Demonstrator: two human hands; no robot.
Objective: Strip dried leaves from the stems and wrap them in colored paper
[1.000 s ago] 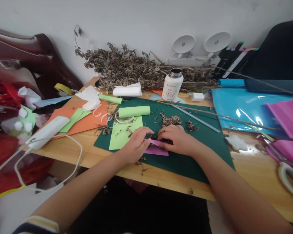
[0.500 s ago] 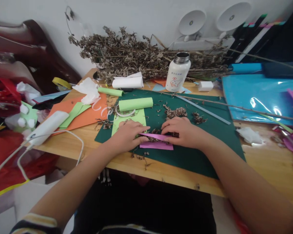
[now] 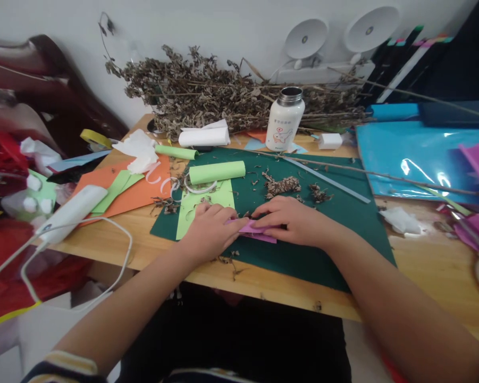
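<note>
A pink paper strip (image 3: 252, 227) lies partly folded over near the front edge of the dark green mat (image 3: 322, 260). My left hand (image 3: 213, 231) is closed on its left end, thumb hidden below. The fingers of my right hand (image 3: 289, 221) grip its right part. Any dried leaves inside the fold are mostly hidden. Just behind my left hand are a light green sheet (image 3: 223, 198) and a rolled green paper (image 3: 217, 172), with a white ring (image 3: 201, 189) beside the roll. A clump of dried leaves (image 3: 282, 186) lies behind my right hand.
A white bottle (image 3: 285, 125) without a lid stands behind the mat, before a heap of dried stalks (image 3: 199, 90). A long thin stem (image 3: 343, 169) crosses the mat's back. Orange paper (image 3: 123, 191) and a white power bank (image 3: 74, 213) lie left; a blue folder (image 3: 414, 154) lies right.
The pink paper's far edge has been folded forward over the dried leaves, which showed before. My left fingers have moved onto the paper, and my hands are closer together.
</note>
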